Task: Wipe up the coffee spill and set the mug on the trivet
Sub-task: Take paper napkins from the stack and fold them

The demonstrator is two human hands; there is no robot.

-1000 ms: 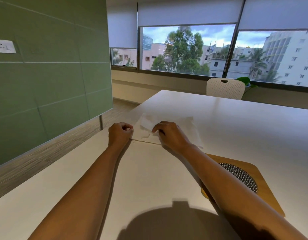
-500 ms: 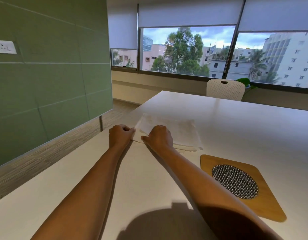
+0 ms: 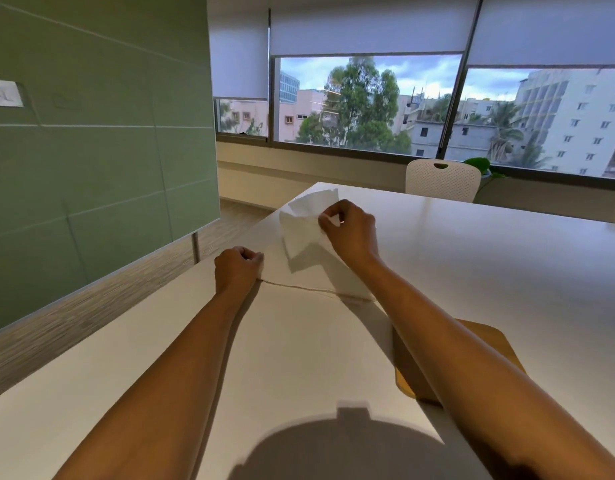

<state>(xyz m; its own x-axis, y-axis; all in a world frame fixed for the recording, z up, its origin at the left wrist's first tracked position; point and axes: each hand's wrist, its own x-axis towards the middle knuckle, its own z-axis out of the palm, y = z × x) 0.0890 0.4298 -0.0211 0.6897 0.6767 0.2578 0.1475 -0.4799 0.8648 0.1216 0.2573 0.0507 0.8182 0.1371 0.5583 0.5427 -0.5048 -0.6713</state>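
Observation:
A white paper towel (image 3: 304,230) lies partly on the white table (image 3: 489,271), its near corner lifted and folding over. My right hand (image 3: 351,230) pinches that lifted corner above the table. My left hand (image 3: 236,266) is a fist resting on the table and pinning the towel's near left edge. A thin brown line (image 3: 299,287) runs along the towel's near edge. A wooden trivet (image 3: 486,341) lies at the right, mostly hidden under my right forearm. No mug is in view.
A green wall panel (image 3: 91,168) stands close on the left, beyond the table's left edge. A white chair (image 3: 442,180) sits at the table's far side under the windows. My shadow falls on the table's near part.
My right hand has lifted the towel's corner up and away from me, folding the sheet over. My left hand has stayed in place on the near left edge.

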